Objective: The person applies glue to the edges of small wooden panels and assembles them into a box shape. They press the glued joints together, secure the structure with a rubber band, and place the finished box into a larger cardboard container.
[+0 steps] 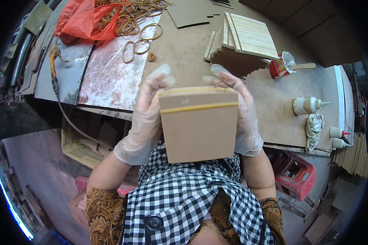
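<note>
In front of my body I hold a square tan box (199,136), its flat broad side toward me. A yellow-brown rubber band (198,108) is stretched around it near the upper end. Thin clear plastic gloves cover both hands. My left hand (148,102) presses the box's left side, and my right hand (244,107) presses its right side. Fingertips of both hands stick out past the far edge of the box. What lies behind the box is hidden.
Loose rubber bands (131,18) lie beside a red plastic bag (88,24). Light wooden panels (253,34) are stacked at the back right. Further right are a red tin (277,68) with a stick, a glue bottle (306,105) and a crumpled cloth (314,132). A red stool (296,175) stands below.
</note>
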`<state>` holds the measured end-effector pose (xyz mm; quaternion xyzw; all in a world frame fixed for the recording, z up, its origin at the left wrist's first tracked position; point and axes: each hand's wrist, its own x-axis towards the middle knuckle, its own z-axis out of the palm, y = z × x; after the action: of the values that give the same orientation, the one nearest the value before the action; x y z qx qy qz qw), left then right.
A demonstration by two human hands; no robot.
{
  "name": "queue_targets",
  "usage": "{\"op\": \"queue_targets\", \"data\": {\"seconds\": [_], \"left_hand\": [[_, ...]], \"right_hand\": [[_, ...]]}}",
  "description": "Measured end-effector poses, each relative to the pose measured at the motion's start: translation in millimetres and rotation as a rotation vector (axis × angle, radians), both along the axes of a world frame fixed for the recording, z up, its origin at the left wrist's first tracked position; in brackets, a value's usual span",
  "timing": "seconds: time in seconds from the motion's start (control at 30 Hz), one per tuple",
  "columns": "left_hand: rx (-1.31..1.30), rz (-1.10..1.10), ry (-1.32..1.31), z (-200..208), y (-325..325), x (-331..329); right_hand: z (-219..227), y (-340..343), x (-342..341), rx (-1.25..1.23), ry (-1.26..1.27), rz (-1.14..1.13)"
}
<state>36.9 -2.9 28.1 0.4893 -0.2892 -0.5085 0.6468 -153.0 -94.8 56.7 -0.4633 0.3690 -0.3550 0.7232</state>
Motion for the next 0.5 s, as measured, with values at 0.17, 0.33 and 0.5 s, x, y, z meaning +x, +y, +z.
{"op": "queue_targets", "data": {"seconds": [0.17,0.33,0.5], "left_hand": [[-0.389,0.021,-0.143,4,-9,-2],[-0.517,-0.073,-0.129,-1,-23,4],[-0.479,-0.095,-0.241,0,-17,0]], "right_hand": [[2,5,-7,-0.263,-0.253,-0.081],[-9,1,-13,-0.358,-0.398,-0.065],[-20,3,-15,-0.266,-0.352,-0.225]]}}
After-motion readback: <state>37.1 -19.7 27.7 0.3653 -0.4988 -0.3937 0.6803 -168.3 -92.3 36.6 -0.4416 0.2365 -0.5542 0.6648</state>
